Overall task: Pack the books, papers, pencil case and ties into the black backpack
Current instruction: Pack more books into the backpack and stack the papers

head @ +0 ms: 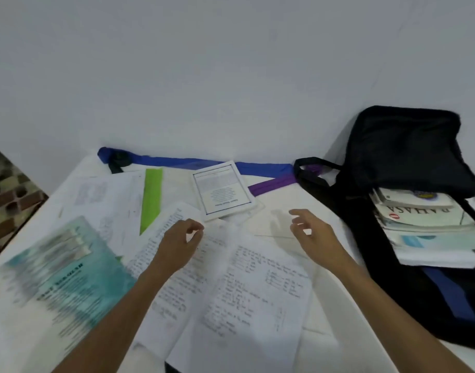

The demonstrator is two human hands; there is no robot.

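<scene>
Both our forearms reach toward twelve o'clock over the papers. Our left hand curls narrow fingers at their upper edge, grip unclear; our right hand hovers, fingers loosely spread, empty. The black backpack lies at three o'clock.

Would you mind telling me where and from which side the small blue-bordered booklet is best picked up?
Probably at its near edge, coming from the person's side. The booklet lies flat on top of the papers, its far edge over the blue tie, and its near edge shows free, close to the left hand, so fingers could slip under there.
</scene>
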